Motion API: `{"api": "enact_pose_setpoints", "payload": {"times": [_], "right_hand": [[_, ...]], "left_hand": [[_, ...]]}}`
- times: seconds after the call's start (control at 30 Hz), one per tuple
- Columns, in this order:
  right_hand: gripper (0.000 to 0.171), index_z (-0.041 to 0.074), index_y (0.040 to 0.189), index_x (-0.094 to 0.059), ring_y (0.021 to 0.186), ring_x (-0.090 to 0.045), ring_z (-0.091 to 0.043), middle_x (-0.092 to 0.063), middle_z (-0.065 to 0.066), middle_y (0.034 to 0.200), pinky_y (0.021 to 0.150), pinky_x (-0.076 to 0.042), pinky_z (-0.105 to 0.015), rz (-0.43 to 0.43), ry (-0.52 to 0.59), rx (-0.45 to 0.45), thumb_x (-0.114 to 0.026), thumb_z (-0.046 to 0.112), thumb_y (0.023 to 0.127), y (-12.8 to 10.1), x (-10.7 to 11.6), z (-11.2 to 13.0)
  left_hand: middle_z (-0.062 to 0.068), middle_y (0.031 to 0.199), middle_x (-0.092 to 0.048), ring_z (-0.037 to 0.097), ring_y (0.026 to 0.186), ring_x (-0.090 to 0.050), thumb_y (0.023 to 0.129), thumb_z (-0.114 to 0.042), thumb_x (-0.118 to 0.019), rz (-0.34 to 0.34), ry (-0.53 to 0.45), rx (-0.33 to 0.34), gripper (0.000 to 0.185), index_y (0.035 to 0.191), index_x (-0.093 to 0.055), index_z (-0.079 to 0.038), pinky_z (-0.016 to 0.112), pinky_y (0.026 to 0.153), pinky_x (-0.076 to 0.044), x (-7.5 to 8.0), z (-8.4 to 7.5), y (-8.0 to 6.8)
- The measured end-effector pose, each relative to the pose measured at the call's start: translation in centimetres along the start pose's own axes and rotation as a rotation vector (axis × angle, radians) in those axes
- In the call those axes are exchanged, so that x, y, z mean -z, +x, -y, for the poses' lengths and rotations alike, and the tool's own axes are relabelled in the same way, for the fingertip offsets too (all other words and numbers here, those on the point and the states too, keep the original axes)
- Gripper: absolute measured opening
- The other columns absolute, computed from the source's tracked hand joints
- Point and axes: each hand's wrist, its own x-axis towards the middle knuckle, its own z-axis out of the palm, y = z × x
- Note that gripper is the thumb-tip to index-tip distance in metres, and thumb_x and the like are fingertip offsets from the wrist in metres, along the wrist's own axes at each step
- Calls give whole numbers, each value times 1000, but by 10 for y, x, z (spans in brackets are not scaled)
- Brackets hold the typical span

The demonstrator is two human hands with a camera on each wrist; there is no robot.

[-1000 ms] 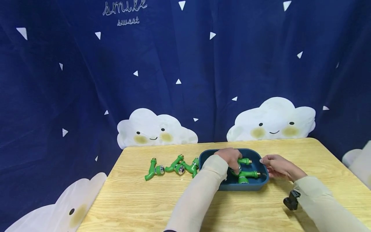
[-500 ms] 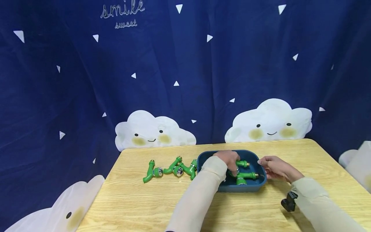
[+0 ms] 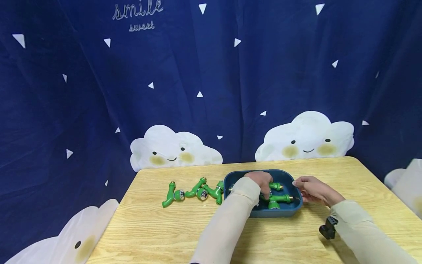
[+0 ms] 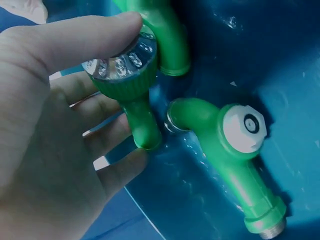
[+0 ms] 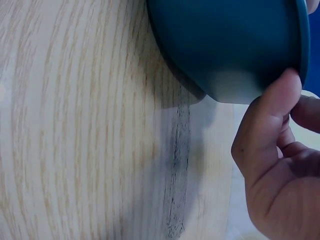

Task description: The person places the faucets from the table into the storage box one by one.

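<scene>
A dark blue plastic bin [image 3: 275,213] stands on the table with several green faucets inside. My left hand [image 3: 261,179] reaches down into it. In the left wrist view, the thumb lies over the silver-trimmed knob of a green faucet [image 4: 142,122] and the fingers curl behind it. Beside it lies another faucet [image 4: 232,175] with a white cap, and part of a further one [image 4: 172,45] shows above. My right hand [image 3: 314,189] pinches the bin's right rim; in the right wrist view the thumb presses the outer wall [image 5: 235,55].
Left of the bin, three green faucets [image 3: 170,195], [image 3: 197,190], [image 3: 215,192] lie on the wooden table [image 3: 165,234]. The rightmost lies close to the bin's wall. Behind the table hangs a blue curtain [image 3: 184,66] with clouds. A black camera [image 3: 328,228] sits at my right wrist.
The head view has shifted slightly. Both hands keep nearly the same places, the left in the bin and the right at its rim.
</scene>
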Motion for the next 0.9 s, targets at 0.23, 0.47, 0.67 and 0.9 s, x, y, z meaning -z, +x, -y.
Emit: {"api": "enact_pose_setpoints", "payload": {"times": [0.23, 0.47, 0.67, 0.9], "right_hand": [[24, -1, 108, -55, 62, -57, -8, -59, -1, 79, 56, -53, -22, -7, -5, -5, -41, 18, 106, 0, 1, -1], [26, -3, 113, -54, 63, -59, -8, -60, -1, 81, 58, -55, -23, -9, 1, -18, -41, 18, 106, 0, 0, 0], [24, -3, 111, -53, 65, -60, -9, -61, -2, 82, 59, -55, -23, -2, 11, -14, -40, 17, 106, 1, -1, 0], [24, -1, 108, -52, 64, -57, -9, -57, -2, 83, 57, -54, -22, 1, -18, 4, -40, 19, 106, 1, 0, -1]], "left_hand": [[-17, 145, -53, 3, 121, -56, 90, -28, -72, 10, 18, 7, 60, 144, -48, -39, 23, 93, -51, 1, -7, -2], [-18, 140, -56, 5, 123, -57, 88, -31, -73, -19, 54, -5, 55, 140, -54, -36, 25, 97, -52, 0, -5, 1], [-18, 140, -57, 4, 121, -58, 89, -31, -73, -10, 54, -9, 55, 140, -55, -34, 25, 95, -52, -1, -4, 0], [-18, 142, -55, 5, 127, -55, 87, -37, -75, -13, 30, -8, 61, 143, -51, -37, 26, 99, -51, 0, -2, -2]]}}
